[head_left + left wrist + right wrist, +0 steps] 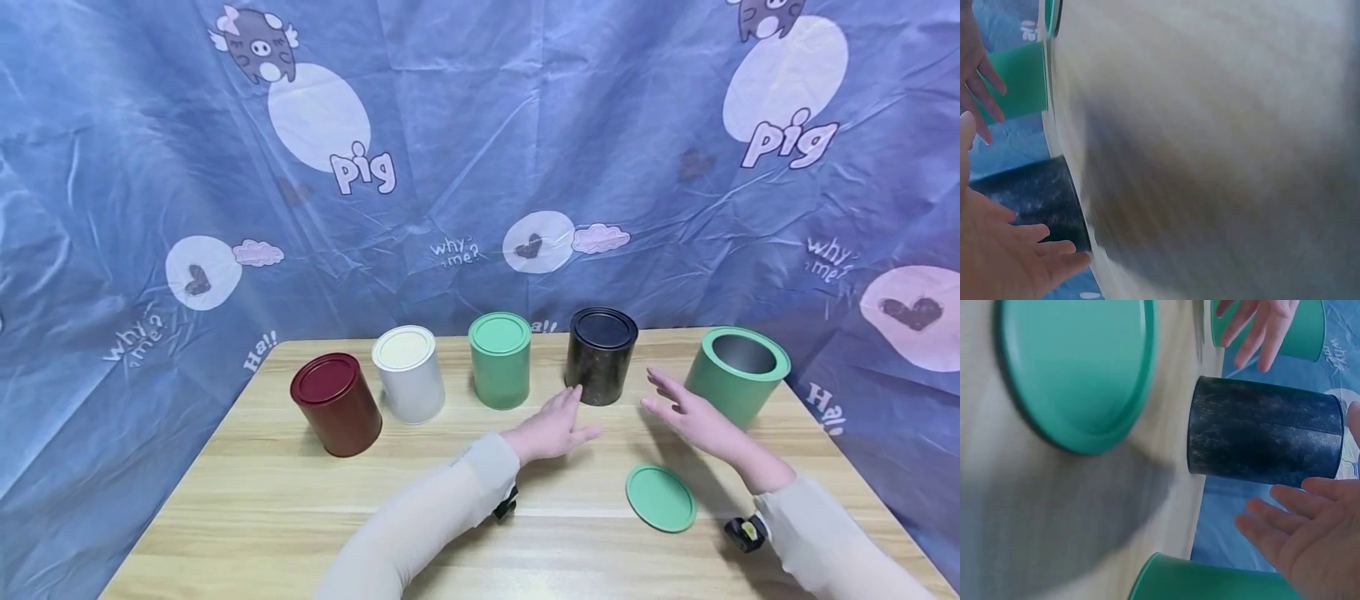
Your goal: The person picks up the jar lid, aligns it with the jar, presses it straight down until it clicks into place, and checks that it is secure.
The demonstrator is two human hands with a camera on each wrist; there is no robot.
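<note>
A black lidded can [600, 358] stands upright toward the back of the table. My left hand [551, 427] reaches toward it from the front left, fingers extended and holding nothing. On the other side, my right hand [693, 417] hovers empty with spread fingers, between the black can and an uncovered green can [738, 379]. The right wrist view has the black can [1266, 430] between both hands. A round green lid [661, 498] lies flat on the table in front of the right hand.
Left of the black can stand a lidded green can [500, 362], a white can [411, 375] and a dark red can [337, 406]. The wooden table [247, 517] ends at a blue patterned cloth [450, 150] hanging behind.
</note>
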